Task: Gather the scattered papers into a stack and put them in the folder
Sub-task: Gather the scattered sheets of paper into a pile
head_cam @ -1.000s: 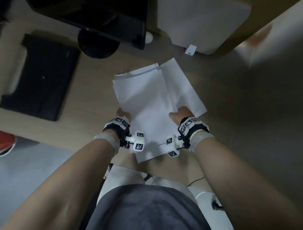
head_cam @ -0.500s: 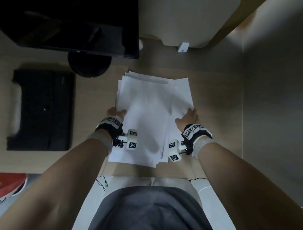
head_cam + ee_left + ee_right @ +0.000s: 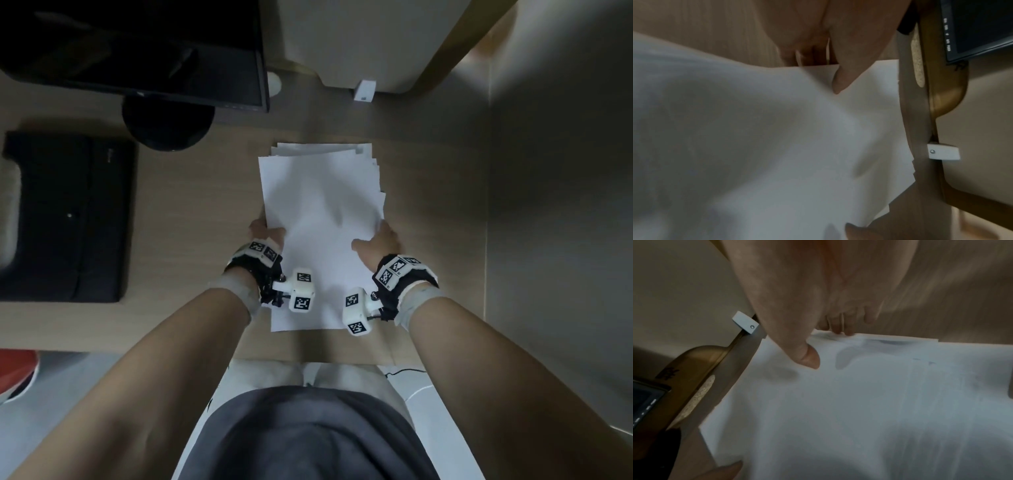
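Note:
A stack of white papers (image 3: 320, 219) lies on the wooden desk in front of me, its far and right edges slightly fanned. My left hand (image 3: 265, 233) grips the stack's left edge, thumb on top and fingers under; the left wrist view shows that thumb (image 3: 840, 82) pressing the top sheet (image 3: 756, 129). My right hand (image 3: 380, 240) grips the right edge the same way, thumb (image 3: 807, 356) on the paper (image 3: 859, 402), fingers curled at the edge. A black folder (image 3: 65, 216) lies flat at the desk's left.
A dark monitor (image 3: 137, 51) on a round black base (image 3: 168, 126) stands at the back left. A pale panel with a small white bracket (image 3: 364, 90) lies behind the papers. A wall bounds the desk at the right; the desk edge is near my lap.
The spread, skewed sheets have been squared into one nearly aligned stack. Both hands moved inward along its side edges and still hold it.

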